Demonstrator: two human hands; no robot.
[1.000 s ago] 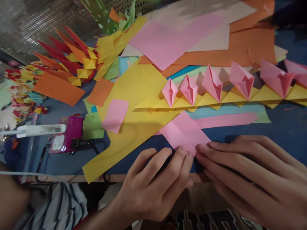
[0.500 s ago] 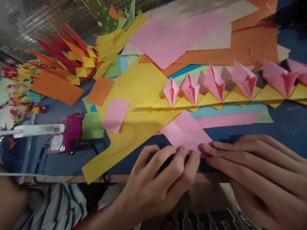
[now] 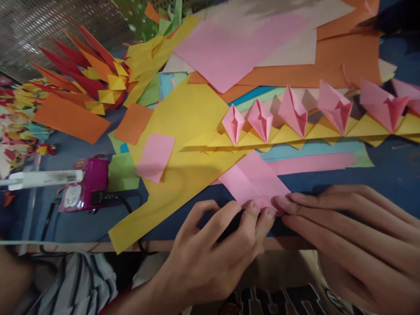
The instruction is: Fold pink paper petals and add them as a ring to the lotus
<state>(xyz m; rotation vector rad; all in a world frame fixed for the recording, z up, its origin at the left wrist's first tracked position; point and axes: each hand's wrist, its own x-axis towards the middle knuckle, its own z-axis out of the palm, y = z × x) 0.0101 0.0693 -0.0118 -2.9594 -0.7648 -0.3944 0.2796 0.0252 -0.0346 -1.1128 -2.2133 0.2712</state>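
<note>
A small pink paper rectangle [image 3: 252, 179] with a centre crease lies on the blue table [image 3: 387, 175] near its front edge. My left hand [image 3: 213, 253] has its fingers curled, and their tips press on the paper's near corner. My right hand [image 3: 354, 236] lies with its fingers stretched out together, the tips pinning the same corner from the right. Beyond the paper stands a row of folded pink paper cones [image 3: 293, 116] set into a folded yellow strip [image 3: 295, 138].
Large yellow [image 3: 183, 131], pink [image 3: 226, 52] and orange [image 3: 295, 70] sheets cover the table's middle and back. A red, orange and yellow folded paper piece [image 3: 85, 74] sits at the back left. A magenta glue gun [image 3: 85, 186] with a black cord lies at the left.
My left fingers have curled tighter and slid right along the pink paper's near corner. My right fingertips have shifted slightly right. The paper stays flat.
</note>
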